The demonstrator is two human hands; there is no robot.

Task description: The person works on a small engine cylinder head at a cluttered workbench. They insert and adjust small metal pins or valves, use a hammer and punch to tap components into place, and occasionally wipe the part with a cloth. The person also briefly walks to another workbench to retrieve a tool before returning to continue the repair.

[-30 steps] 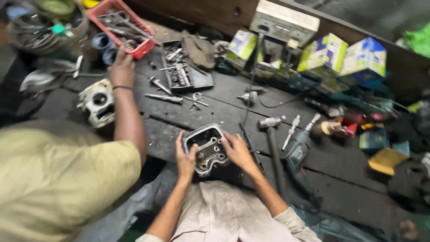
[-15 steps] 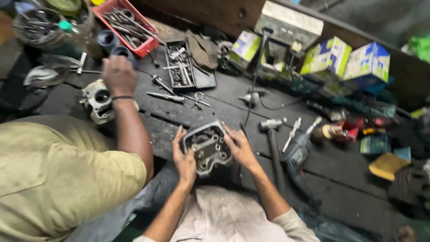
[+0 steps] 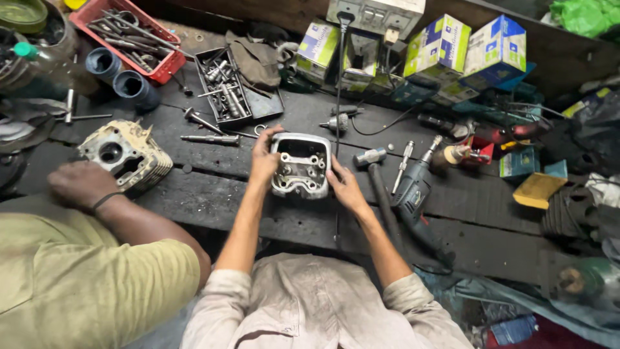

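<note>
Since half a second ago the co-worker's hand [image 3: 77, 184] has dropped from above the pale engine block [image 3: 127, 155] to the bench edge just left of it, and the view has swung so the bench sits more square; both of the person's hands stay on the cylinder head [image 3: 301, 165], which lies flat on the dark bench [image 3: 213, 194] near its front edge, open side up; the left hand [image 3: 263, 158] clasps its left side, fingers curled over the top left corner; the right hand [image 3: 343, 185] presses its right side, thumb on the rim, fingers spread along the lower right corner; just right of it lie a hammer [image 3: 378, 174] and a drill [image 3: 413, 187]; behind it sit a black tray of bits [image 3: 226, 87], a red basket of tools [image 3: 129, 39] and blue-and-white boxes [image 3: 471, 52]
</note>
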